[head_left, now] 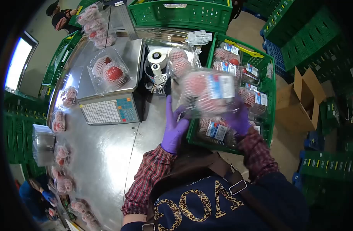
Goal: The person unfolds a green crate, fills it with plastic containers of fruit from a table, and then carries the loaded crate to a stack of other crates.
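Note:
A clear plastic pack of fruit (pixel 195 86) in pink foam nets, with a blue-and-white label, is blurred in front of me above the green crate. My right hand (pixel 239 118), in a purple glove, grips its right side. By the lower left corner of the pack, my left hand (pixel 174 131) is open, its gloved fingers apart. Under the pack stands the green crate (pixel 273 96), holding several labelled fruit packs (pixel 257 101). Left of the hands, another fruit pack (pixel 114 72) rests on the weighing scale (pixel 107 111).
A label printer (pixel 158 75) with white rolls stands beside the scale. More fruit packs (pixel 62 154) line the left edge of the metal table (pixel 103 154). Further green crates (pixel 180 15) stand behind, with a cardboard box (pixel 299 104) on the right. Other people (pixel 62 19) are at the left.

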Demonstrator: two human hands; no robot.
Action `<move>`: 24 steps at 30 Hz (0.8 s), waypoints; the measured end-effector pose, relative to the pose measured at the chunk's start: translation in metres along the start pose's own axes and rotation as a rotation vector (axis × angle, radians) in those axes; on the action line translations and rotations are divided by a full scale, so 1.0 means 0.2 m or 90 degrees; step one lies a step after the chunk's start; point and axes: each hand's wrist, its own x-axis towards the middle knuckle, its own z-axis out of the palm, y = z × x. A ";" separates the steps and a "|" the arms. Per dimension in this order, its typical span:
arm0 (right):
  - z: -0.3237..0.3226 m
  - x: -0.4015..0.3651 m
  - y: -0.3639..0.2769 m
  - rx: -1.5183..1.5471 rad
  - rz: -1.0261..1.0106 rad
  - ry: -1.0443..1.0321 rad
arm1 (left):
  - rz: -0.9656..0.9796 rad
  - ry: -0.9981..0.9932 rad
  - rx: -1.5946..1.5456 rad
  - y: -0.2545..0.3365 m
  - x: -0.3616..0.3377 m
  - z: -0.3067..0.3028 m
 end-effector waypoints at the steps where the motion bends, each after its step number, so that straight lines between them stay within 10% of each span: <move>1: -0.21 0.02 -0.17 0.162 0.042 -0.076 | -0.038 -0.026 0.076 -0.02 0.00 -0.03; 4: -0.45 -0.11 -0.68 -0.694 -0.256 0.202 | -0.127 0.065 0.075 -0.02 -0.09 -0.23; 5: -0.50 -0.12 -0.85 -0.941 -0.283 0.105 | -0.144 0.155 0.067 -0.01 -0.20 -0.33; 9: -0.70 -0.26 -0.97 -0.698 -0.187 0.312 | -0.186 0.436 0.008 0.07 -0.65 -0.65; 10: -1.40 -0.34 -1.17 -0.817 -0.182 0.214 | -0.174 0.492 -0.009 0.05 -0.78 -0.74; 16: -1.45 -0.30 -1.43 -1.406 -0.029 0.524 | -0.063 0.777 -0.084 0.05 -1.52 -1.14; 18: -1.31 -0.17 -1.36 -1.557 -0.132 0.472 | -0.018 0.898 -0.159 -0.01 -1.81 -1.31; 24: -0.21 0.26 -0.18 -1.138 -0.184 -0.102 | 0.122 1.185 0.145 0.03 -2.58 -2.01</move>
